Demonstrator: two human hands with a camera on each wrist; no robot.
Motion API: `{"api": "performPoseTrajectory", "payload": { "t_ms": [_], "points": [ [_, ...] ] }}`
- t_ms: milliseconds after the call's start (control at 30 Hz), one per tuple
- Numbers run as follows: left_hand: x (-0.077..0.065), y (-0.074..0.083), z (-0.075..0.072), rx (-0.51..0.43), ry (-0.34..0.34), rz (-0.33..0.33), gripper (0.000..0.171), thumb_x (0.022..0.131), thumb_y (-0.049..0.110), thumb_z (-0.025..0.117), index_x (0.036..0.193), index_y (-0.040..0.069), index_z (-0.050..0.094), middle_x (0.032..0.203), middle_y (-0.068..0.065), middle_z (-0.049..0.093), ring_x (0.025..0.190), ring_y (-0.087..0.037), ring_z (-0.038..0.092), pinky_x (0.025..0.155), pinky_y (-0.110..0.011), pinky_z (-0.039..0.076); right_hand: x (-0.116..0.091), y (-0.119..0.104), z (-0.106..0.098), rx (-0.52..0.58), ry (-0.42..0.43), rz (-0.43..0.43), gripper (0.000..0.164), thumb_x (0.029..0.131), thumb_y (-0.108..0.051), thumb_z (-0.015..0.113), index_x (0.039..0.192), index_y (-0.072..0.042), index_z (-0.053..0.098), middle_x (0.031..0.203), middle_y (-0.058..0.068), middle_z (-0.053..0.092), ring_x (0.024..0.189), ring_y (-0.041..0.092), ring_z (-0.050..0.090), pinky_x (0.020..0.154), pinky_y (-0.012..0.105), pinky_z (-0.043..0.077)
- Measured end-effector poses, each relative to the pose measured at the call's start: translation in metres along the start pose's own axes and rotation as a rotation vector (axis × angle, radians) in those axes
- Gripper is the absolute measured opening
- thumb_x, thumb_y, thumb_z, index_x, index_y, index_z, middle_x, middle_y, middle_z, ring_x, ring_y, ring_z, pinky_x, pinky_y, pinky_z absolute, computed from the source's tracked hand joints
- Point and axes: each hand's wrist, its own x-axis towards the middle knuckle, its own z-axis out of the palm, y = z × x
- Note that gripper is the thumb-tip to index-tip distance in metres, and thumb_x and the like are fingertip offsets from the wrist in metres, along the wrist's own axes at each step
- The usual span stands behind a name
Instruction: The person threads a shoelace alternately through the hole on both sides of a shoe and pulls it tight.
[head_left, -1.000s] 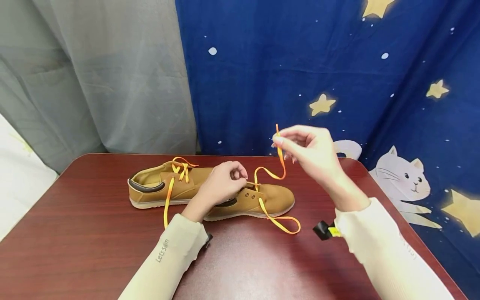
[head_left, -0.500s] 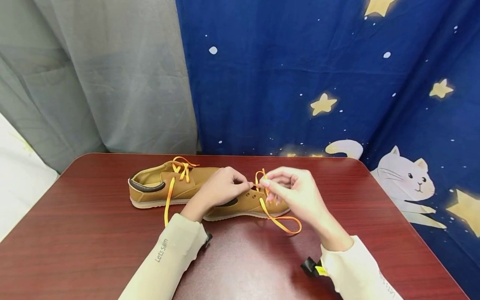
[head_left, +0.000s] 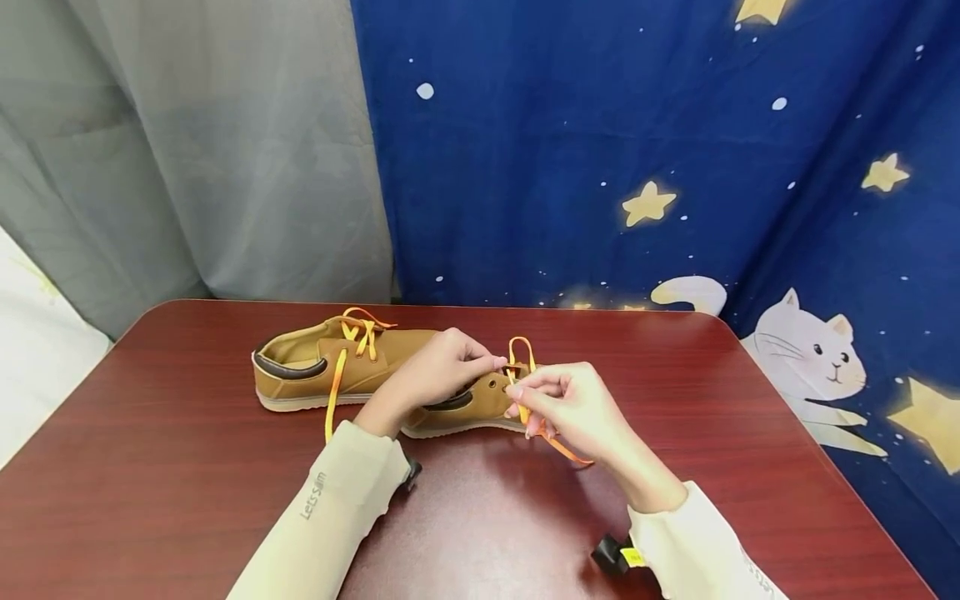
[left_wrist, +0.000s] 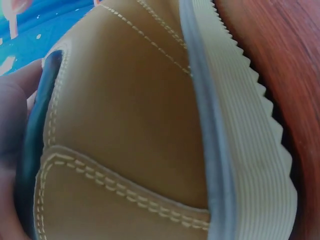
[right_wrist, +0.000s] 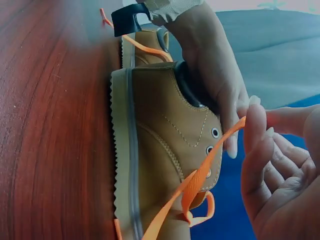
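Observation:
A tan shoe [head_left: 465, 414] with an orange-yellow shoelace [right_wrist: 200, 172] lies lengthwise on the table, toe to the right. My left hand [head_left: 444, 367] reaches over its opening and pinches the tongue at the top of the lacing. Between thumb and forefinger my right hand [head_left: 573, 408] pinches the lace near its end, in front of the eyelets. The lace makes a small upright loop above the shoe, and another length trails toward the table. Right fingers cover most of the toe in the head view. In the left wrist view the shoe's side [left_wrist: 130, 115] fills the picture.
A second, laced tan shoe [head_left: 292, 383] stands to the left, partly behind the left hand, with one lace end hanging over its side. Both are on a dark red wooden table [head_left: 187, 500]. Grey and blue star-patterned curtains [head_left: 517, 150] hang behind.
The right hand has come down and left from high above the toe, bringing the lace end to the near side of the eyelets. The left hand keeps its place on the tongue.

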Motion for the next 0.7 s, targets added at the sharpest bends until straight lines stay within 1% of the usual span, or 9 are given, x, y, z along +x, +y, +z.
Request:
{"api": "performPoseTrajectory", "payload": {
  "t_ms": [133, 200, 267, 333, 367, 433, 567, 600, 700],
  "points": [
    [0.002, 0.000, -0.003, -0.008, -0.020, 0.011, 0.043, 0.099, 0.028, 0.065, 0.058, 0.016, 0.056, 0.055, 0.008, 0.027, 0.055, -0.008, 0.025, 0.052, -0.025, 0.019, 0.004, 0.006, -0.005, -0.001, -0.049, 0.055, 0.022, 0.093, -0.015, 0.070, 0.097, 0.006, 0.074, 0.072, 0.015, 0.073, 0.048, 0.009, 0.058, 0.045, 0.019, 0.044],
    [0.002, -0.001, -0.003, -0.010, -0.023, 0.019, 0.035, 0.098, 0.024, 0.066, 0.065, 0.014, 0.068, 0.055, 0.010, 0.040, 0.057, -0.008, 0.032, 0.054, -0.023, 0.025, 0.006, 0.009, -0.007, -0.007, -0.078, 0.087, 0.021, 0.093, -0.014, 0.070, 0.096, 0.007, 0.073, 0.070, 0.011, 0.073, 0.049, 0.008, 0.058, 0.047, 0.019, 0.046],
    [0.002, -0.001, -0.004, -0.013, -0.029, 0.032, 0.027, 0.097, 0.022, 0.066, 0.075, 0.011, 0.076, 0.060, 0.009, 0.056, 0.061, -0.007, 0.040, 0.056, -0.022, 0.031, 0.008, 0.012, -0.008, -0.014, -0.106, 0.108, 0.022, 0.092, -0.014, 0.070, 0.094, 0.007, 0.073, 0.070, 0.010, 0.072, 0.050, 0.007, 0.059, 0.048, 0.020, 0.048],
    [0.002, -0.001, -0.004, -0.008, -0.032, 0.043, 0.020, 0.096, 0.019, 0.067, 0.086, 0.010, 0.081, 0.069, 0.008, 0.066, 0.063, -0.006, 0.045, 0.058, -0.021, 0.036, 0.009, 0.015, -0.008, -0.019, -0.134, 0.120, 0.022, 0.092, -0.014, 0.070, 0.094, 0.007, 0.073, 0.069, 0.008, 0.072, 0.052, 0.007, 0.061, 0.050, 0.020, 0.050],
    [0.001, 0.000, -0.004, -0.005, -0.034, 0.046, 0.018, 0.096, 0.018, 0.067, 0.090, 0.011, 0.082, 0.071, 0.008, 0.068, 0.063, -0.005, 0.046, 0.059, -0.021, 0.036, 0.010, 0.016, -0.008, -0.014, -0.144, 0.122, 0.022, 0.092, -0.015, 0.070, 0.094, 0.007, 0.073, 0.070, 0.008, 0.072, 0.053, 0.007, 0.062, 0.051, 0.020, 0.050],
    [0.001, 0.000, -0.004, 0.008, -0.048, 0.046, 0.019, 0.096, 0.017, 0.066, 0.087, 0.011, 0.081, 0.066, 0.008, 0.064, 0.060, -0.005, 0.043, 0.056, -0.021, 0.033, 0.011, 0.018, -0.007, -0.005, -0.151, 0.129, 0.022, 0.093, -0.015, 0.070, 0.094, 0.007, 0.073, 0.070, 0.007, 0.072, 0.053, 0.007, 0.063, 0.051, 0.019, 0.050],
    [0.000, 0.002, -0.003, 0.036, -0.085, 0.044, 0.020, 0.095, 0.015, 0.064, 0.082, 0.012, 0.079, 0.059, 0.010, 0.046, 0.053, -0.005, 0.033, 0.051, -0.022, 0.023, 0.012, 0.021, -0.005, 0.016, -0.126, 0.139, 0.019, 0.092, -0.012, 0.069, 0.094, 0.007, 0.073, 0.067, 0.002, 0.071, 0.052, 0.006, 0.061, 0.049, 0.018, 0.049],
    [0.000, 0.002, -0.003, 0.046, -0.094, 0.043, 0.020, 0.095, 0.015, 0.063, 0.082, 0.012, 0.079, 0.058, 0.010, 0.045, 0.052, -0.005, 0.033, 0.051, -0.022, 0.023, 0.012, 0.022, -0.004, 0.018, -0.118, 0.141, 0.018, 0.092, -0.012, 0.069, 0.093, 0.006, 0.073, 0.067, 0.000, 0.071, 0.052, 0.006, 0.061, 0.049, 0.018, 0.049],
    [0.000, 0.003, -0.002, 0.072, -0.119, 0.042, 0.018, 0.095, 0.017, 0.063, 0.086, 0.014, 0.079, 0.058, 0.011, 0.044, 0.053, -0.005, 0.035, 0.051, -0.023, 0.026, 0.012, 0.024, -0.001, 0.026, -0.100, 0.138, 0.018, 0.092, -0.012, 0.069, 0.093, 0.005, 0.073, 0.067, 0.001, 0.071, 0.051, 0.006, 0.060, 0.050, 0.018, 0.049]
  ]
}}
